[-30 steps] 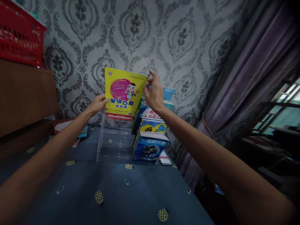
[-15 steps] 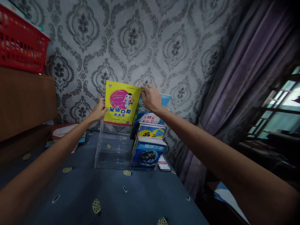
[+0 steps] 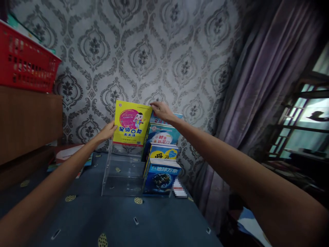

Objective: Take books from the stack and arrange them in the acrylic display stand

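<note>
A yellow workbook (image 3: pixel 131 123) with a cartoon child on its cover stands upright at the back left of a clear tiered book rack (image 3: pixel 123 183). My left hand (image 3: pixel 108 131) pinches its left edge. At its top right corner, the fingers of my right hand (image 3: pixel 162 111) are closed on the book. To the right of the workbook, other books fill the rack's tiers: a teal book (image 3: pixel 164 134), a yellow and blue book (image 3: pixel 163 152) and, in front, a blue book with a globe (image 3: pixel 161 179).
A red plastic basket (image 3: pixel 28 58) sits on a brown wooden cabinet (image 3: pixel 31 120) at left. Several books (image 3: pixel 68 154) lie flat beside the cabinet on the dark blue tablecloth (image 3: pixel 123 226). Patterned wallpaper rises behind, and a purple curtain (image 3: pixel 259 96) hangs at right.
The view has tilted up slightly, so everything sits lower in the picture. Both hands keep hold of the yellow workbook, which stays at the rack's back left.
</note>
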{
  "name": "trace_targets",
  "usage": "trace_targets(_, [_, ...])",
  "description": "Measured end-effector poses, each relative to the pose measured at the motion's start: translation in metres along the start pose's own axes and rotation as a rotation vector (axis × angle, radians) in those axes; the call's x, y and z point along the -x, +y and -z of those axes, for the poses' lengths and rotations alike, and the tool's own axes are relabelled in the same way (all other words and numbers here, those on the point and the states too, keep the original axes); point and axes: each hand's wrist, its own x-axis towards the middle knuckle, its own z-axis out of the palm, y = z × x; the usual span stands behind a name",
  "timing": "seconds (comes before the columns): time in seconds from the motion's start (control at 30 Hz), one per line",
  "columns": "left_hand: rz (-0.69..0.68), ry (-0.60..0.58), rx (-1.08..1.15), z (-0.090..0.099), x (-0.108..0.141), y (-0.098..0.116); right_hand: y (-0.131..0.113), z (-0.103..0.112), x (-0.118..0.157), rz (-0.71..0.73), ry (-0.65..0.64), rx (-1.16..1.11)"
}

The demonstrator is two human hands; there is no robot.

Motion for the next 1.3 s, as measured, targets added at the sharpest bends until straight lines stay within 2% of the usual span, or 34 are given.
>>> trace_targets(0.1, [0.013,-0.003,0.019,-0.001,-0.001,-0.001,-0.001,0.002,-0.005,0.022,-0.049,-0.050])
trace_targets(0.5, [0.042,-0.008,0.081,0.000,0.002,0.006,-0.001,-0.002,-0.002,0.060,-0.008,-0.147])
trace_targets(0.67, [0.064,-0.016,0.095,0.001,0.006,0.011,0.000,0.001,0.001,0.064,0.083,-0.197])
trace_targets(0.77, [0.071,-0.025,0.106,0.002,0.008,0.015,0.000,0.000,0.010,0.046,0.221,-0.201])
trace_targets(0.9, [0.070,-0.034,0.122,0.004,0.013,0.020,-0.007,-0.007,0.049,0.048,0.421,-0.222])
trace_targets(1.0, [0.068,-0.032,0.119,0.005,0.017,0.024,-0.022,-0.019,0.097,0.148,0.444,-0.222])
trace_targets(1.07, [0.065,-0.025,0.111,0.006,0.019,0.026,-0.036,-0.029,0.133,0.256,0.409,-0.239])
trace_targets(1.2, [0.057,0.003,0.093,0.005,0.022,0.027,-0.063,-0.057,0.199,0.471,0.260,-0.293])
trace_targets(1.3, [0.053,0.032,0.073,0.003,0.025,0.027,-0.077,-0.081,0.237,0.482,0.183,-0.335])
